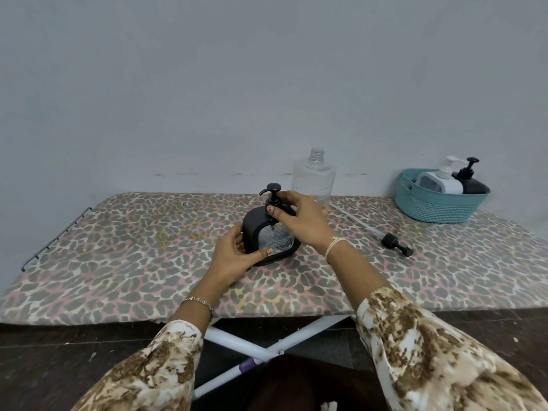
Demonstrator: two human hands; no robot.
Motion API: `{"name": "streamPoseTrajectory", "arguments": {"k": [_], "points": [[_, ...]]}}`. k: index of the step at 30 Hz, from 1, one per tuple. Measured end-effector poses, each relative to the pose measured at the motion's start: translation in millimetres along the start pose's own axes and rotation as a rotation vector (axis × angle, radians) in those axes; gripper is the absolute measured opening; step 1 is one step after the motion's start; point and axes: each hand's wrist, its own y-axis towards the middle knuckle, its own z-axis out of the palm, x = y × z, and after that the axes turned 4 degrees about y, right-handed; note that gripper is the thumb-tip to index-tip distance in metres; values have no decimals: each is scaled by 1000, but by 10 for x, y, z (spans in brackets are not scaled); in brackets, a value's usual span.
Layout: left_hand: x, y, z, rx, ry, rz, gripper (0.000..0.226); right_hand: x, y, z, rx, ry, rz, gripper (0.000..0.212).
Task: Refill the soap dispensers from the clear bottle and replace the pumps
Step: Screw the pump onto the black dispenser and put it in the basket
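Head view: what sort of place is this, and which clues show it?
Probably a room at home: a leopard-print ironing board on crossed white legs serves as table, against a plain wall, with a teal basket of dispensers.

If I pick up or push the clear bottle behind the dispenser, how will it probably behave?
The clear bottle looks nearly empty, so it is probably light. It stands tall and upright, so a push near the top may tip it. Its neck has no cap, so any remaining liquid could spill.

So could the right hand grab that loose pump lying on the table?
Probably yes, once the right hand lets go of the black dispenser; the loose pump lies to its right with nothing between.
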Motion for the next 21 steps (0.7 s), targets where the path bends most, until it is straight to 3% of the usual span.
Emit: {"name": "streamPoseTrajectory", "arguments": {"k": [7, 11, 17, 21], "points": [[-135, -95, 6, 86, -87, -42, 102, -29, -56, -435, 251, 40, 27, 56], [-308, -106, 147, 184, -76, -33, 114, -97, -100, -792, 324, 141, 81, 46], [-619, -67, 636, 322, -77, 0, 83, -246, -195, -1310, 223, 194, 93, 31], [-790, -3, 1041, 371, -105, 34, 80, -364, -227, -1638, 120, 174, 101, 29]]}}
